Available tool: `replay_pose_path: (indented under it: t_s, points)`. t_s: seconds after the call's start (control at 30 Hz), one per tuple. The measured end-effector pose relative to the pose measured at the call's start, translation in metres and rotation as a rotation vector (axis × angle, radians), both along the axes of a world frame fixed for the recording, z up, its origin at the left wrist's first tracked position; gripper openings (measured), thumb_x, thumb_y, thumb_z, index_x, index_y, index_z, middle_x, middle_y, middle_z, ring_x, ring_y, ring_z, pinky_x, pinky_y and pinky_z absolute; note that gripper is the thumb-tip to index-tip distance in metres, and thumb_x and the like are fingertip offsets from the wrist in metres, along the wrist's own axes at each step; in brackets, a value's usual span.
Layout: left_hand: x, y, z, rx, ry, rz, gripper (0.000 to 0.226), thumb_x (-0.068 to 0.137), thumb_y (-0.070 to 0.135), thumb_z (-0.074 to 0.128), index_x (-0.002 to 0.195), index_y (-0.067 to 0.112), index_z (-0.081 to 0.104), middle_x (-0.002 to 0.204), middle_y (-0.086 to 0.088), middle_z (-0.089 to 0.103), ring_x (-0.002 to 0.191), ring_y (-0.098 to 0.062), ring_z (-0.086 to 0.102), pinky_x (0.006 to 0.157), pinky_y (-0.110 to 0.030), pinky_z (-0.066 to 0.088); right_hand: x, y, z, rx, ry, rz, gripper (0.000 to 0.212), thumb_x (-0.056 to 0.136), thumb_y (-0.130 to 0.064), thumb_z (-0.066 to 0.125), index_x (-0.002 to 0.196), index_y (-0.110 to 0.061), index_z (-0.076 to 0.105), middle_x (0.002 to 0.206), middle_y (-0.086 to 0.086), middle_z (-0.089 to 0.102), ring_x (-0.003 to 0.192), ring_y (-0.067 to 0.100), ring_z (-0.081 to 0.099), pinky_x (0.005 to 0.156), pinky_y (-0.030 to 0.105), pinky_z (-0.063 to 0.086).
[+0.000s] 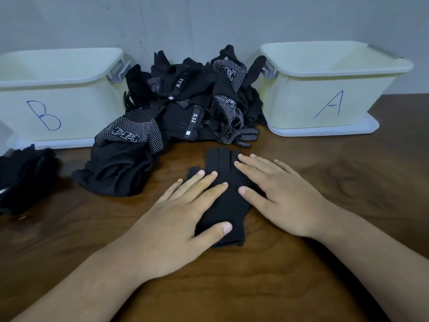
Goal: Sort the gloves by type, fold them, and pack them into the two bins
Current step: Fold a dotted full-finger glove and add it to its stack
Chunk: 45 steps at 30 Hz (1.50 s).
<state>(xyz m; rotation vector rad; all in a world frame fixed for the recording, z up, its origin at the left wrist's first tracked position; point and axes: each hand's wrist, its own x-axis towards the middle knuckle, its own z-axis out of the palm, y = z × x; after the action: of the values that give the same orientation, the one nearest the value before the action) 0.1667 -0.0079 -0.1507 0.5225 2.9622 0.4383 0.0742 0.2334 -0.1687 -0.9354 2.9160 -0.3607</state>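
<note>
A plain black glove (226,203) lies flat on the wooden table, fingers pointing away from me. My left hand (176,214) presses flat on its left side and cuff, fingers straight. My right hand (281,194) presses flat on its right side, fingertips on the glove's fingers. Behind it a heap of black gloves (185,108) rests against the wall, some with white dots, some marked 5.11. A pale bin marked B (60,94) stands at the left and a pale bin marked A (329,89) at the right.
More black gloves (25,177) lie in a small pile at the table's left edge, in front of bin B. A grey wall rises right behind the bins. Each bin stands on a white lid.
</note>
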Motion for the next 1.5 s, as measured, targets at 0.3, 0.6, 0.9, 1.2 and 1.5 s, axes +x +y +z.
replay_pose_path:
  t_s: [0.3, 0.6, 0.9, 1.2, 1.5]
  points:
    - [0.002, -0.002, 0.002, 0.011, 0.000, 0.025, 0.079, 0.097, 0.080, 0.027, 0.165, 0.049, 0.003, 0.168, 0.034, -0.018, 0.146, 0.016, -0.032, 0.123, -0.019, -0.014, 0.009, -0.001, 0.001, 0.000, 0.072, -0.080, 0.075, 0.100, -0.072, 0.015, 0.168, -0.039, 0.021, 0.173, -0.026, 0.014, 0.160, -0.001, 0.006, 0.130, 0.030, 0.007]
    - [0.002, -0.001, -0.003, 0.041, 0.028, 0.025, 0.083, 0.094, 0.084, 0.031, 0.165, 0.048, 0.008, 0.171, 0.030, -0.009, 0.151, 0.013, -0.024, 0.128, -0.027, -0.010, 0.006, -0.003, 0.008, -0.173, 0.085, -0.054, 0.059, 0.108, -0.061, 0.035, 0.162, -0.038, 0.036, 0.169, -0.026, 0.024, 0.159, 0.000, 0.014, 0.129, 0.037, 0.022]
    - [0.002, 0.001, -0.004, 0.021, 0.060, 0.056, 0.095, 0.082, 0.093, 0.020, 0.165, 0.048, 0.008, 0.169, 0.034, -0.009, 0.150, 0.015, -0.024, 0.124, -0.021, -0.011, -0.014, -0.017, 0.007, 0.066, 0.052, 0.037, 0.067, 0.107, -0.069, 0.020, 0.168, -0.041, 0.014, 0.174, -0.027, 0.006, 0.161, -0.001, -0.001, 0.133, 0.045, 0.007]
    - [0.002, 0.001, -0.002, 0.089, 0.046, 0.062, 0.094, 0.088, 0.090, 0.032, 0.166, 0.044, 0.007, 0.169, 0.033, -0.010, 0.148, 0.016, -0.026, 0.125, -0.021, -0.008, -0.018, -0.018, 0.008, -0.089, 0.082, 0.040, 0.064, 0.111, -0.056, 0.025, 0.170, -0.034, 0.012, 0.176, -0.023, -0.001, 0.160, -0.004, -0.008, 0.133, 0.044, 0.011]
    - [-0.004, -0.015, -0.001, 0.205, 0.103, 0.190, 0.078, 0.091, 0.069, 0.056, 0.156, 0.040, 0.025, 0.152, 0.032, 0.025, 0.136, 0.005, 0.031, 0.112, -0.022, 0.035, -0.014, -0.022, 0.009, 0.104, 0.000, 0.295, 0.066, 0.108, -0.070, 0.021, 0.168, -0.046, 0.007, 0.175, -0.024, -0.010, 0.157, -0.006, -0.020, 0.133, 0.042, -0.004]
